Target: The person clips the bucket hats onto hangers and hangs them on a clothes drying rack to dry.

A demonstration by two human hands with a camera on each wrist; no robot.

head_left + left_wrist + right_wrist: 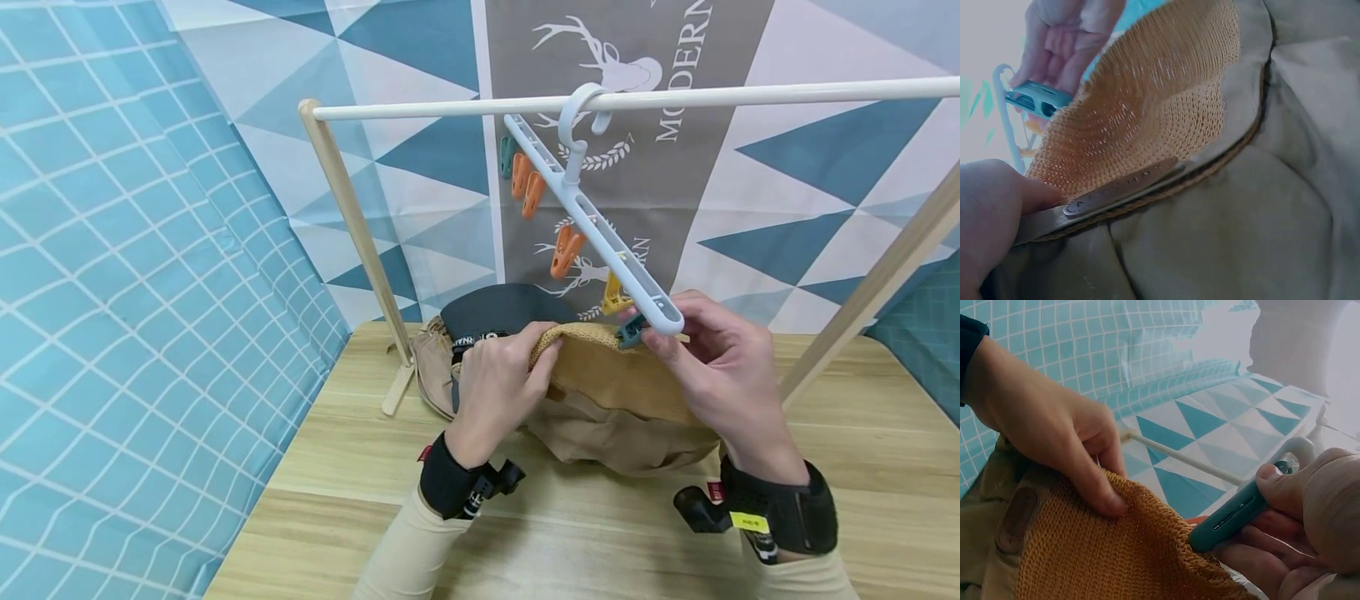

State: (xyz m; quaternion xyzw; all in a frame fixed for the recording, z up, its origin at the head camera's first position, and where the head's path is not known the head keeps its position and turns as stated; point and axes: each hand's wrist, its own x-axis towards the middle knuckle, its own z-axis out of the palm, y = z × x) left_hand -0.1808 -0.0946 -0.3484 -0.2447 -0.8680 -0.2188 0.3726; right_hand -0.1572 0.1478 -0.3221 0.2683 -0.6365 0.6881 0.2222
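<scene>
A sun hat (615,375) with a tan woven part and a khaki fabric part hangs between both hands above the table. My left hand (498,387) pinches the woven edge, thumb on one side, near a brown leather label (1124,187) in the left wrist view. My right hand (731,367) pinches a teal clip (1229,519) at the near end of a light blue clip hanger (615,246). In the right wrist view the clip's tip meets the woven edge. Behind the hanger's end, some right fingers are hidden.
The hanger hooks over a white rod (465,107) on wooden legs (352,217). Orange clips (567,252), a yellow clip (615,292) and a green clip (507,157) hang along it. A dark cap (502,308) and a beige hat (433,371) lie behind on the wooden table (337,500).
</scene>
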